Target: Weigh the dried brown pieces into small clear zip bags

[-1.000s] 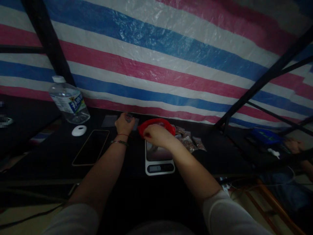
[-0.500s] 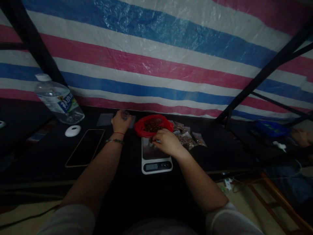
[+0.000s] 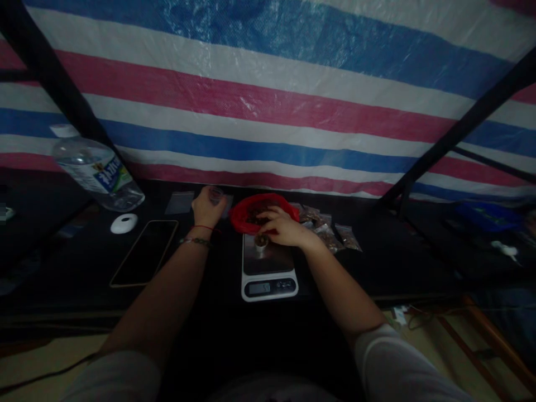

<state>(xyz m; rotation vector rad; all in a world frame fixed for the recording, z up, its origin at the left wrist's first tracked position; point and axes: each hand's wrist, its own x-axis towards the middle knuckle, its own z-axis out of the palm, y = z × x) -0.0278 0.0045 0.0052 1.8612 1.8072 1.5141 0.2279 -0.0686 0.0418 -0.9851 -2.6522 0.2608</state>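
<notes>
My left hand [image 3: 206,205] is closed around a small clear plastic cup [image 3: 216,195] at the back of the black table. Over the red plastic bag [image 3: 240,216], which holds loose brown dried bits, my right hand [image 3: 283,226] reaches with its fingers apart. Just below its thumb, a small cup [image 3: 260,244] filled with the brown bits stands on the metal plate of a white digital scale [image 3: 268,265]. The scale's display is lit, but its reading is too small to make out surely.
Several small filled zip bags [image 3: 329,237] lie right of the red bag. On the left are a flat clear bag [image 3: 180,202], a phone [image 3: 145,253], a white rounded object [image 3: 124,223] and a plastic bottle [image 3: 100,170]. Behind hangs a striped sheet [image 3: 259,111] with dark frame bars.
My right hand has moved from the small cup on the scale up to the red bag, its fingers spreading. The filled cup now shows on the scale. My left hand keeps its hold.
</notes>
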